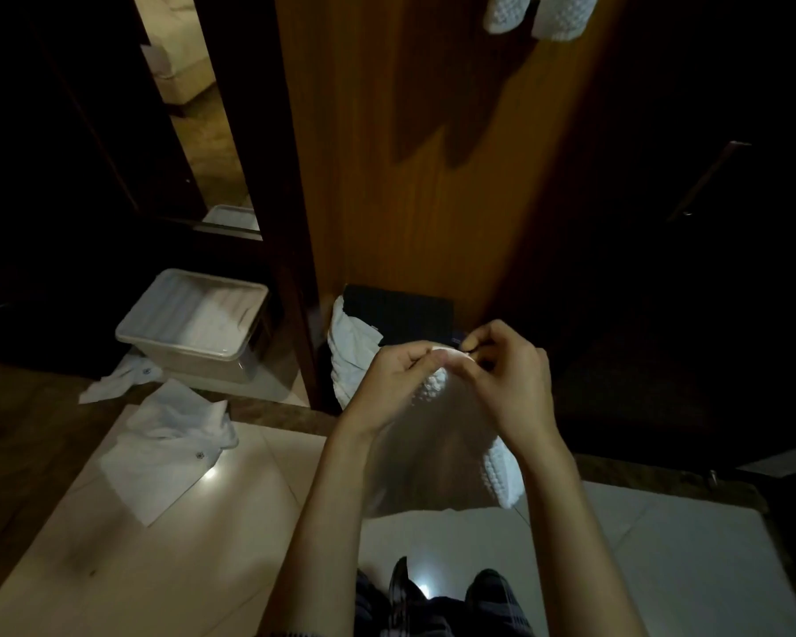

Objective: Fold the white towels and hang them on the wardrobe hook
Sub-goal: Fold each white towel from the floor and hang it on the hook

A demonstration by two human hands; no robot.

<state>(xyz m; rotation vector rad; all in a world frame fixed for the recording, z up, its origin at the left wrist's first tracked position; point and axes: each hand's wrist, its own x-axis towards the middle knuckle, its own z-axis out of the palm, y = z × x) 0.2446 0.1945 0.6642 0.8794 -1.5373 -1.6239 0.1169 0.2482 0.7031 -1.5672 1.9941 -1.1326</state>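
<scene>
Both hands are up in the middle of the frame here. My left hand (394, 377) and right hand (508, 377) are pinching the top edge of a white waffle towel (502, 471) close together, and it hangs down between my forearms over the tiled floor (194, 544). Two more white towels (538, 13) already hang on the wooden wardrobe door (414, 154) at the top. A plastic bin (191, 331) with white laundry sits mid-left, with crumpled white cloths (175, 418) near it.

No legible text, label, brand or number anywhere.
</scene>
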